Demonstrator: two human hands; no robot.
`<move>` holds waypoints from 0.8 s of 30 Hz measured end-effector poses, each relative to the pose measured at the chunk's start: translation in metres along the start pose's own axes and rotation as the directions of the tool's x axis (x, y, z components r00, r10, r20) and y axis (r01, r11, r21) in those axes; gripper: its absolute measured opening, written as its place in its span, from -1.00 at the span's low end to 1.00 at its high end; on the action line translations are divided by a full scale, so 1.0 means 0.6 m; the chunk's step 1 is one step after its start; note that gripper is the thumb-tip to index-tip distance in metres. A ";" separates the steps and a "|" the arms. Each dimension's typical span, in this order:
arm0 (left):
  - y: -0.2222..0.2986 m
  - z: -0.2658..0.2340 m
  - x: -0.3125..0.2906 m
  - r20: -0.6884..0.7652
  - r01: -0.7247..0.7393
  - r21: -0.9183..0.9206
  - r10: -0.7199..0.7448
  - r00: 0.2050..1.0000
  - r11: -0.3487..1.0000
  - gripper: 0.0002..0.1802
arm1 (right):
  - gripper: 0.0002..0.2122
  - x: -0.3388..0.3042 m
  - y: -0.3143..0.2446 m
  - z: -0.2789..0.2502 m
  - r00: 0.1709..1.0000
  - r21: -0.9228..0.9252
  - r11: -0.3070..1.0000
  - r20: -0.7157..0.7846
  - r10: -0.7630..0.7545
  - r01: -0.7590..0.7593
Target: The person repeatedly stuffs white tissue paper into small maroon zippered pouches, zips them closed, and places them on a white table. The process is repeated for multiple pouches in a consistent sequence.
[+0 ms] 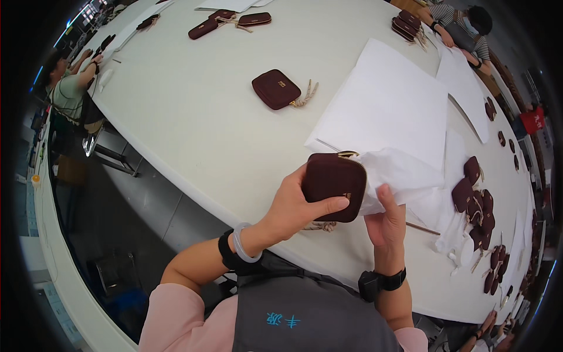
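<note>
Burgundy pouch (331,182), smooth, rounded-square: left hand (291,201) grips it above the worktop (205,135), metallic zip (350,154) rightward, long axis running roughly fore-and-aft. Right hand (387,226) meets crumpled white sheet (402,173); its grip cannot be determined.

A wide white tabletop (193,117) is set above a grey floor (161,190); at left, a metal-framed seat (114,159) and strip light (69,28) are seen.

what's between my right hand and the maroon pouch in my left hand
In the head view, a crumpled white sheet lies between your right hand and the pouch.
</note>
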State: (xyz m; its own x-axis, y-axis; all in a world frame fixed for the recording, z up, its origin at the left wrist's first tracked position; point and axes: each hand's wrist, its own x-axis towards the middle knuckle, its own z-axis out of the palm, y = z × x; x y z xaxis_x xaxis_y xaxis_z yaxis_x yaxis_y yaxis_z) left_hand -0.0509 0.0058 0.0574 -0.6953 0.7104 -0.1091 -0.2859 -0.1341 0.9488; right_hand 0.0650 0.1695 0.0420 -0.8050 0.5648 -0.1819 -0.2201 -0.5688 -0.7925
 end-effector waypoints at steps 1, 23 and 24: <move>0.002 -0.006 -0.002 0.016 0.014 0.028 -0.014 1.000 1.000 -0.36 | -0.45 -0.002 -0.006 0.009 0.999 -0.066 0.997 -0.007 -0.034 0.033; -0.022 0.004 -0.009 -0.083 0.026 -0.415 -0.066 0.994 0.910 -0.41 | -0.77 -0.048 -0.021 0.015 0.914 -0.811 0.435 0.290 -0.285 0.393; -0.024 0.002 -0.005 -0.085 0.030 -0.374 -0.066 0.994 0.927 -0.42 | -0.68 -0.049 -0.007 -0.005 0.853 -0.902 -0.020 0.415 -0.317 0.431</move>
State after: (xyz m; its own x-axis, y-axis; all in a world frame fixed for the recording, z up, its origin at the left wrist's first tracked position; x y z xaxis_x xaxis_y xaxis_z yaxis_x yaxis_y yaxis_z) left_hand -0.0438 0.0065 0.0446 -0.7284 0.6563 -0.1966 -0.5322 -0.3614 0.7656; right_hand 0.0915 0.1571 0.0490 -0.8451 0.4143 0.3378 0.1547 0.7944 -0.5874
